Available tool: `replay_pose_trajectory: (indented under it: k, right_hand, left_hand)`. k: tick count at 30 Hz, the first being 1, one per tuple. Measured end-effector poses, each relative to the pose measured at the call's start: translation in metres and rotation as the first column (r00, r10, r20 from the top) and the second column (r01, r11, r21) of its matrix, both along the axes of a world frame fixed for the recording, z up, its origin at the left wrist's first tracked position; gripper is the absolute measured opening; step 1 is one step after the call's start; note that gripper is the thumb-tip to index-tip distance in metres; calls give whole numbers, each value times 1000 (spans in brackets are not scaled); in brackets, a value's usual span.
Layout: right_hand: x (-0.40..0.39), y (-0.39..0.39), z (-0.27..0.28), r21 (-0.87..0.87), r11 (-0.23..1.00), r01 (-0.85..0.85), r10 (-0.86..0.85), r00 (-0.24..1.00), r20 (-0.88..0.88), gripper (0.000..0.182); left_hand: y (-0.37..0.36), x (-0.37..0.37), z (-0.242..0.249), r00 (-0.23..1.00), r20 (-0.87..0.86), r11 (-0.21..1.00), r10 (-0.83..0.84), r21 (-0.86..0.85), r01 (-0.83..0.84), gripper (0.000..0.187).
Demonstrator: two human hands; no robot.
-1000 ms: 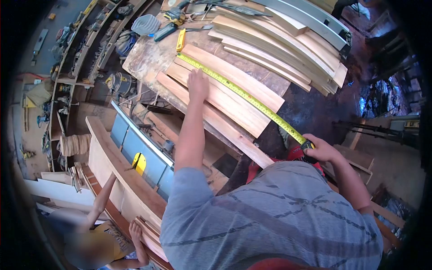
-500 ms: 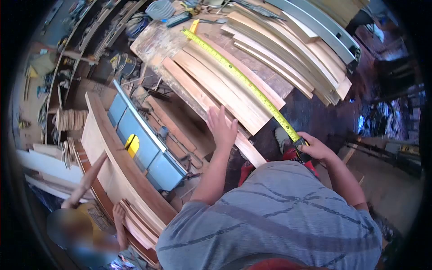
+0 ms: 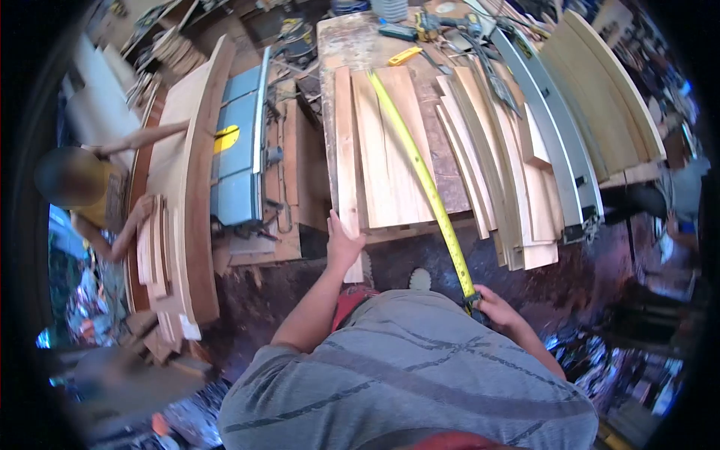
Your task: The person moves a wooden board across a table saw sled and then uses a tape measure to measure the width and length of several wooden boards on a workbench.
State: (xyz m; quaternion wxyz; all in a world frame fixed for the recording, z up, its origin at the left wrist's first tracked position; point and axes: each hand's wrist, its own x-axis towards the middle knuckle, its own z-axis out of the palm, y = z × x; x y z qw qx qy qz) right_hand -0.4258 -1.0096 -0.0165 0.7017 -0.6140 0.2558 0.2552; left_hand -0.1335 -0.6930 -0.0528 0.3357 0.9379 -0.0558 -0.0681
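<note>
The yellow tape blade point(image 3: 418, 159) ran slantwise over the pale boards point(image 3: 385, 169), from about eleven o'clock at its far tip down to five o'clock, where its near stretch hung past their ends. The right hand point(image 3: 496, 306) was closed around the dark tape case point(image 3: 472, 301). For a true reading, I judged, the blade wanted to lie flat and parallel to the grain, with its tip seated squarely; whether the tip had caught an edge I could not tell.

The left hand point(image 3: 344, 244) lay over the near end of a narrow strip point(image 3: 344, 142) at the boards' nine o'clock, finger and thumb apart; whether it gripped or merely steadied, I could not tell.

The boards were flat, straight-edged and streaked with grain. At their three o'clock lay a stack of timber point(image 3: 469, 142), then a smooth grey metal rail point(image 3: 546, 127). The scuffed, stained bench point(image 3: 341, 39) spread beneath, a yellow-handled tool point(image 3: 405, 56) resting towards twelve.
</note>
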Motion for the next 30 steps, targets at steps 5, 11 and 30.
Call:
replay_pose_trajectory:
  k: [5, 11, 30]
  right_hand:
    - [-5, -29, 7, 38, 999, 24, -25, 999, 28, 40]
    - [20, -38, 0, 49, 999, -14, 9, 995, 99, 41]
    - [-29, -27, -27, -153, 988, 9, 20, 982, 186, 42]
  left_hand:
    - [15, -11, 36, 996, -67, 998, 55, -16, -56, 78]
    - [3, -42, 54, 996, 49, 982, 74, -180, -64, 72]
    - [-84, -48, 48, 994, -2, 989, -113, 96, 113, 87]
